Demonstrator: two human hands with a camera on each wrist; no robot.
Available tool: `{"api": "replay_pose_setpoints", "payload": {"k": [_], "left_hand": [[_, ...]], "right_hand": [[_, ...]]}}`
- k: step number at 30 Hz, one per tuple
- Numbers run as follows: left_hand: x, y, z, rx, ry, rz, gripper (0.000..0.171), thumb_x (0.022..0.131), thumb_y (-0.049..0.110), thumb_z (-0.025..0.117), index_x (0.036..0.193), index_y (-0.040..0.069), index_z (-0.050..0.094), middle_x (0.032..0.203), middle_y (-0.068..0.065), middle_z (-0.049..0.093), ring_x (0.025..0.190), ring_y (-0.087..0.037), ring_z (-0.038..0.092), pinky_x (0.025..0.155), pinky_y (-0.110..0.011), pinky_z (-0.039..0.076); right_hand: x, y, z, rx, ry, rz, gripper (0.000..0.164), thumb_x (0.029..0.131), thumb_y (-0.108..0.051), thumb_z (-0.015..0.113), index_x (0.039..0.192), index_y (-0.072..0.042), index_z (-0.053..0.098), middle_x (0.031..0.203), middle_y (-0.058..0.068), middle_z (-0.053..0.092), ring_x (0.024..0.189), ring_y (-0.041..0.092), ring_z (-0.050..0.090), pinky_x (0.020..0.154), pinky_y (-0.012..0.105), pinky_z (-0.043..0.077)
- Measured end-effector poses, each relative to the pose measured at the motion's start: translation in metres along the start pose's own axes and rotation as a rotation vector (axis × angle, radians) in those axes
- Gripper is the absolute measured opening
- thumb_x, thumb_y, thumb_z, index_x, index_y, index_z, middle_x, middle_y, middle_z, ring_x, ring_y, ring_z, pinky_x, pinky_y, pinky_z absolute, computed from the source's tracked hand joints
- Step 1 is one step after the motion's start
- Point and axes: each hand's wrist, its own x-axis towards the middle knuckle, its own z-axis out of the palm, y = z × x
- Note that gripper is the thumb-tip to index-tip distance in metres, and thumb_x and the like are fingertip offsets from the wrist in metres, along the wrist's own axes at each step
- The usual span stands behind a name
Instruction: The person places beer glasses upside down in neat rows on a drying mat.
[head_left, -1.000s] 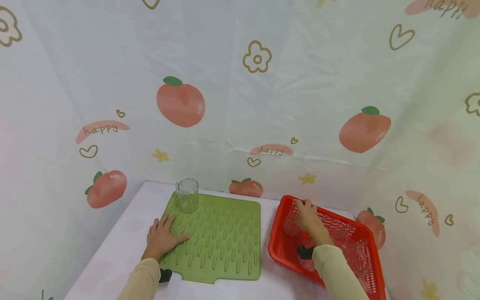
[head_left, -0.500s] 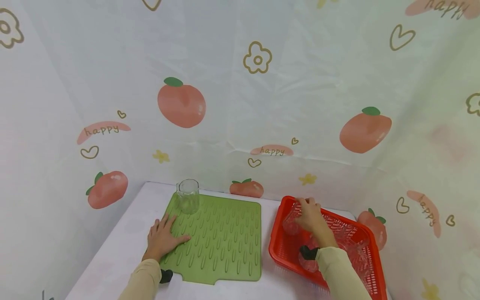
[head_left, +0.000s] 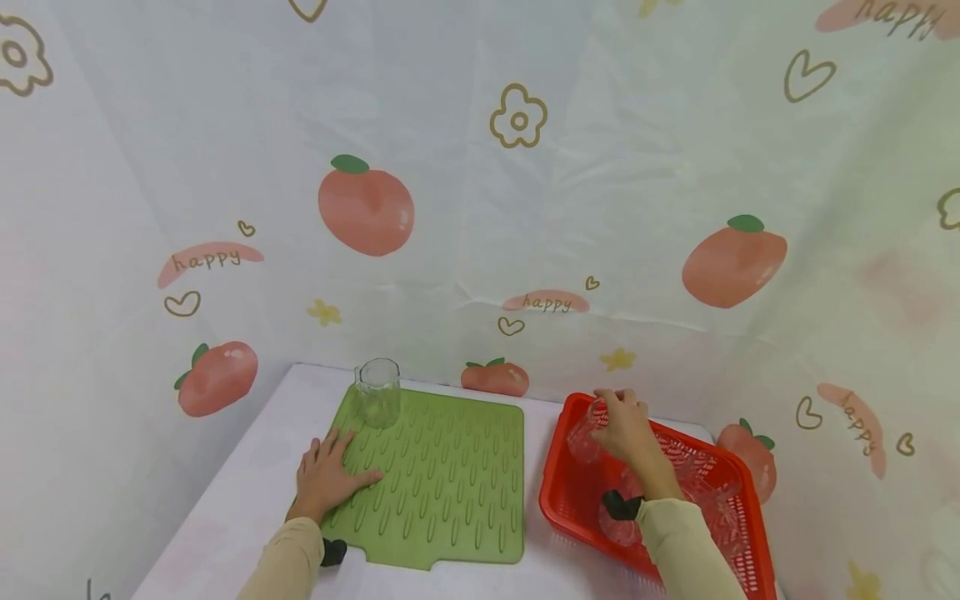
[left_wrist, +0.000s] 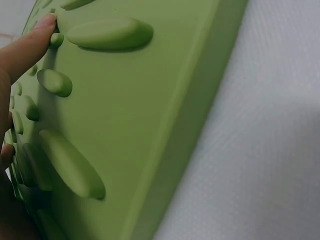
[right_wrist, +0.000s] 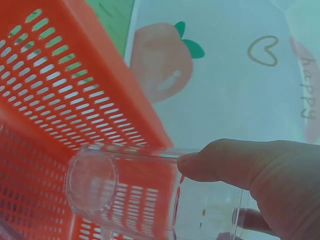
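My right hand (head_left: 630, 429) grips a clear glass mug (head_left: 584, 442) near its rim, at the back left of the red basket (head_left: 551, 498). Seen from the right wrist, the thumb (right_wrist: 210, 162) presses along the outside of the mug (right_wrist: 145, 192), whose round base points into the basket. My left hand (head_left: 324, 483) lies with fingers spread on the left edge of a green ridged mat (head_left: 450, 475). In the left wrist view one fingertip (left_wrist: 46, 21) touches the mat among its raised ridges. Another clear glass mug (head_left: 379, 396) stands upright on the mat's back left corner, handle to the left.
Several more clear glass items (head_left: 708, 500) lie in the right part of the basket, partly behind my right forearm. The white table (head_left: 247, 492) backs onto a hanging cloth (head_left: 450, 208) printed with fruit.
My right hand has shifted slightly right, and the glass mug in it has risen a little within the basket. The left hand and the standing mug keep their places.
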Motion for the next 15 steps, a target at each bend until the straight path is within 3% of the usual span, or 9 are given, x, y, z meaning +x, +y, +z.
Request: {"api": "replay_pose_setpoints", "payload": {"k": [15], "left_hand": [[0.001, 0.001, 0.0, 0.006, -0.045, -0.025, 0.111, 0.078, 0.068, 0.075, 0.16, 0.007, 0.031, 0.167, -0.028, 0.016, 0.151, -0.062, 0.006, 0.118, -0.078, 0.011]], "right_hand": [[-0.008, -0.02, -0.021, 0.01, 0.025, 0.007, 0.072, 0.083, -0.013, 0.08, 0.148, -0.01, 0.049, 0.144, 0.028, 0.043, 0.128, 0.052, 0.042, 0.095, 0.066, 0.054]]}}
